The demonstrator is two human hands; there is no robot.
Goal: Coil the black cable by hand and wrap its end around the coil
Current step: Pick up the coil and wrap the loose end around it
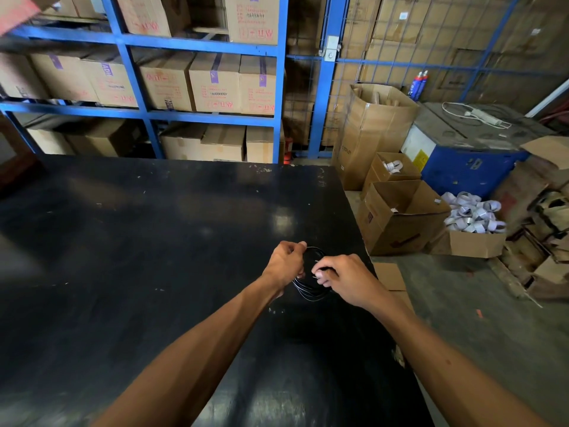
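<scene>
Over the tabletop [154, 241] at about 3 o'clock, both hands grip the cable [311, 291]; coiling looks done, end-wrap probably left.

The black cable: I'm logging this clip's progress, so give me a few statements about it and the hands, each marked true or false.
1. The black cable is already gathered into loops. True.
2. Only the left hand touches it. False: the right hand grips it too.
3. The coil lies flat on the black table with both hands off it. False: both hands hold it.
4. The hands work near the table's right edge. True.
</scene>
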